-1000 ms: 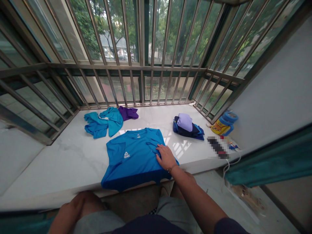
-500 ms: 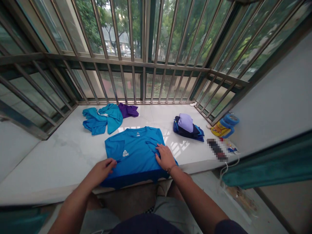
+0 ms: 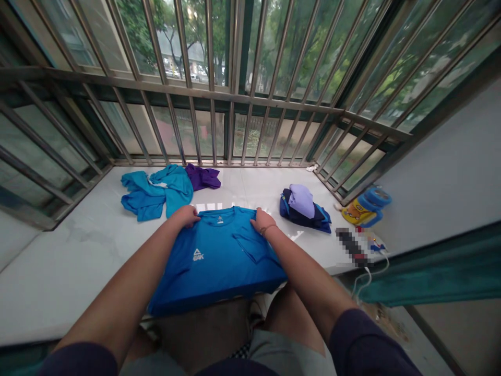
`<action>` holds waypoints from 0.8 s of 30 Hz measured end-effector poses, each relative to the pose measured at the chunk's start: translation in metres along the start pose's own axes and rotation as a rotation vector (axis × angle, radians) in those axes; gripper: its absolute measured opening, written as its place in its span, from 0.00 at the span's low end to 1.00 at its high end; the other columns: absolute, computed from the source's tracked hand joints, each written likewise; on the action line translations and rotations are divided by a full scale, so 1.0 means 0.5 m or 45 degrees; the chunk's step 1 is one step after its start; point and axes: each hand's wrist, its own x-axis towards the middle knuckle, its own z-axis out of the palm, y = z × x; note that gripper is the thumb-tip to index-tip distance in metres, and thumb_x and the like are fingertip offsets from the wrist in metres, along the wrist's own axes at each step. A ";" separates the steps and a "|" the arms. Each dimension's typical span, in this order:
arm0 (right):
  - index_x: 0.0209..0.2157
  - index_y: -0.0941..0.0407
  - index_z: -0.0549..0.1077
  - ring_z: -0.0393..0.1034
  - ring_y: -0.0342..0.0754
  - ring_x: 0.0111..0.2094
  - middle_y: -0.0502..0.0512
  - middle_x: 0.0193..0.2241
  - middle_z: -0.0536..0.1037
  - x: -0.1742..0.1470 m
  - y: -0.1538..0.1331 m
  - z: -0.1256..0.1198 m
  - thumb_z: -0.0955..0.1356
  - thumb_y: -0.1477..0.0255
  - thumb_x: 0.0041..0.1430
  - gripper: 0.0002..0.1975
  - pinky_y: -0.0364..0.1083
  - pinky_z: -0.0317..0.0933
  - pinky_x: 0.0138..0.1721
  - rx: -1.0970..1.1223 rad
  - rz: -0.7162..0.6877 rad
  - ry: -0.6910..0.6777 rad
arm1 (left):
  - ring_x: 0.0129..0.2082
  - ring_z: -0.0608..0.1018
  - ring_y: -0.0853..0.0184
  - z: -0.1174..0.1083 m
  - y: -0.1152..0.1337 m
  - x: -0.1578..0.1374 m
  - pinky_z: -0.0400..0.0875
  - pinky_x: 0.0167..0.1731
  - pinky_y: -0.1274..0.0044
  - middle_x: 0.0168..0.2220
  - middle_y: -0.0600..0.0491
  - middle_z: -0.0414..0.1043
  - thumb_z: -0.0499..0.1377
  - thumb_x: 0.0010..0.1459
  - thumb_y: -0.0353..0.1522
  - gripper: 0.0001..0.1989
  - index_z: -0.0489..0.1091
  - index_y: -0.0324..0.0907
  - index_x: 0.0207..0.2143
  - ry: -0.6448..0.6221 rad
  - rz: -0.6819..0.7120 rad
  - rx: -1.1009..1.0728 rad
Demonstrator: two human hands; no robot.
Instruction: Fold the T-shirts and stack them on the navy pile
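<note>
A blue T-shirt (image 3: 223, 250) with a white chest logo lies spread on the white ledge, collar toward the window, its lower part hanging over the front edge. My left hand (image 3: 188, 215) grips the shirt at its left shoulder, fingers pinched on the cloth. At the opposite shoulder my right hand (image 3: 263, 219) pinches the fabric in the same way. The right sleeve is folded inward across the shirt's front. Both thumbs are partly visible; the fingertips under the cloth are hidden.
On the ledge (image 3: 78, 261) lie a crumpled teal garment (image 3: 178, 188) and a purple cloth (image 3: 203, 177) at back left. Folded dark clothes (image 3: 303, 215) carry a lilac bundle (image 3: 300, 200) on the right. Beyond are a yellow-blue jug (image 3: 362, 209), a blurred dark object (image 3: 352, 246) and a cable (image 3: 364, 282). Metal bars (image 3: 230, 130) border the back.
Both hands have moved up from the shirt's middle to its shoulders and closed on the cloth. The left sleeve, folded over the front before, now lies along the shirt's side.
</note>
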 end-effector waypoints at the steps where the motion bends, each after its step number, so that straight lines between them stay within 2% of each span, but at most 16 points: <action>1: 0.57 0.61 0.75 0.77 0.57 0.51 0.68 0.51 0.82 0.025 -0.002 -0.003 0.73 0.67 0.70 0.18 0.50 0.68 0.51 0.017 0.020 -0.021 | 0.24 0.83 0.58 -0.004 0.005 0.009 0.73 0.29 0.75 0.21 0.52 0.79 0.72 0.51 0.38 0.11 0.77 0.42 0.33 -0.038 -0.009 -0.018; 3: 0.49 0.60 0.78 0.78 0.53 0.48 0.62 0.46 0.83 0.062 -0.006 -0.009 0.73 0.68 0.70 0.11 0.50 0.69 0.51 0.063 0.031 -0.030 | 0.23 0.82 0.60 -0.014 0.014 0.021 0.72 0.28 0.76 0.19 0.52 0.77 0.72 0.51 0.37 0.11 0.74 0.42 0.28 -0.060 -0.018 -0.066; 5: 0.47 0.59 0.78 0.78 0.51 0.47 0.57 0.46 0.82 0.085 -0.008 -0.024 0.72 0.65 0.72 0.11 0.53 0.71 0.52 0.124 0.032 0.022 | 0.24 0.83 0.60 -0.030 0.025 0.027 0.73 0.28 0.76 0.21 0.51 0.79 0.71 0.53 0.38 0.11 0.74 0.43 0.30 -0.010 -0.015 -0.129; 7: 0.49 0.59 0.78 0.77 0.51 0.47 0.56 0.47 0.81 0.096 -0.009 -0.051 0.71 0.60 0.74 0.15 0.55 0.73 0.52 0.197 0.030 0.115 | 0.28 0.85 0.62 -0.054 0.037 0.027 0.74 0.29 0.78 0.27 0.50 0.83 0.68 0.58 0.39 0.10 0.74 0.43 0.35 0.102 0.009 -0.194; 9: 0.52 0.58 0.76 0.77 0.50 0.45 0.56 0.46 0.81 0.091 -0.007 -0.087 0.69 0.61 0.76 0.15 0.54 0.72 0.51 0.280 0.011 0.206 | 0.34 0.87 0.63 -0.080 0.046 0.014 0.75 0.33 0.79 0.35 0.49 0.86 0.64 0.62 0.40 0.10 0.74 0.43 0.39 0.236 0.044 -0.246; 12: 0.53 0.56 0.72 0.77 0.46 0.42 0.54 0.42 0.83 0.038 0.015 -0.130 0.64 0.66 0.79 0.11 0.48 0.69 0.49 0.410 -0.075 0.289 | 0.44 0.86 0.62 -0.090 0.030 -0.052 0.77 0.41 0.77 0.43 0.49 0.86 0.60 0.65 0.42 0.11 0.74 0.44 0.42 0.480 0.152 -0.266; 14: 0.52 0.53 0.71 0.77 0.46 0.41 0.54 0.43 0.84 -0.035 0.049 -0.129 0.62 0.66 0.79 0.10 0.46 0.68 0.48 0.481 -0.147 0.318 | 0.46 0.86 0.58 -0.054 -0.011 -0.130 0.78 0.46 0.73 0.43 0.49 0.86 0.59 0.65 0.44 0.14 0.76 0.46 0.43 0.640 0.304 -0.235; 15: 0.51 0.52 0.71 0.77 0.47 0.41 0.54 0.43 0.84 -0.081 0.072 -0.116 0.62 0.64 0.79 0.10 0.47 0.68 0.48 0.514 -0.194 0.320 | 0.46 0.86 0.57 -0.023 -0.041 -0.176 0.79 0.48 0.71 0.44 0.49 0.86 0.59 0.64 0.45 0.15 0.77 0.47 0.45 0.640 0.371 -0.211; 17: 0.46 0.52 0.73 0.78 0.51 0.41 0.55 0.40 0.83 -0.182 0.127 -0.069 0.65 0.63 0.75 0.08 0.49 0.70 0.47 0.540 -0.275 0.246 | 0.54 0.84 0.54 0.059 -0.115 -0.271 0.77 0.57 0.65 0.51 0.48 0.85 0.58 0.64 0.44 0.15 0.79 0.49 0.46 0.532 0.522 -0.127; 18: 0.44 0.52 0.74 0.78 0.53 0.45 0.56 0.42 0.83 -0.231 0.157 -0.038 0.66 0.64 0.73 0.07 0.51 0.70 0.51 0.509 -0.412 0.148 | 0.59 0.81 0.50 0.102 -0.154 -0.316 0.75 0.63 0.61 0.56 0.46 0.83 0.59 0.63 0.44 0.14 0.81 0.50 0.43 0.457 0.587 -0.062; 19: 0.43 0.51 0.76 0.77 0.54 0.50 0.57 0.46 0.83 -0.276 0.185 -0.006 0.66 0.67 0.71 0.07 0.53 0.68 0.56 0.467 -0.518 0.065 | 0.65 0.77 0.47 0.142 -0.190 -0.356 0.71 0.66 0.57 0.63 0.46 0.78 0.59 0.61 0.44 0.14 0.81 0.51 0.42 0.393 0.606 0.007; 21: 0.42 0.52 0.79 0.74 0.58 0.59 0.61 0.55 0.80 -0.345 0.229 0.049 0.66 0.71 0.67 0.08 0.56 0.66 0.62 0.396 -0.533 0.033 | 0.68 0.74 0.42 0.200 -0.245 -0.419 0.70 0.68 0.53 0.67 0.45 0.75 0.61 0.59 0.46 0.15 0.82 0.52 0.42 0.359 0.516 0.071; 22: 0.43 0.52 0.79 0.72 0.58 0.61 0.62 0.57 0.79 -0.367 0.242 0.068 0.66 0.72 0.67 0.09 0.57 0.65 0.64 0.368 -0.504 0.057 | 0.68 0.74 0.42 0.215 -0.260 -0.440 0.71 0.67 0.54 0.66 0.44 0.75 0.60 0.60 0.47 0.15 0.82 0.51 0.41 0.370 0.469 0.067; 24: 0.44 0.52 0.80 0.71 0.58 0.62 0.63 0.57 0.79 -0.386 0.243 0.086 0.65 0.72 0.68 0.11 0.58 0.64 0.66 0.317 -0.439 0.150 | 0.65 0.77 0.45 0.218 -0.261 -0.461 0.73 0.66 0.56 0.63 0.44 0.78 0.57 0.64 0.48 0.17 0.81 0.52 0.42 0.414 0.408 0.025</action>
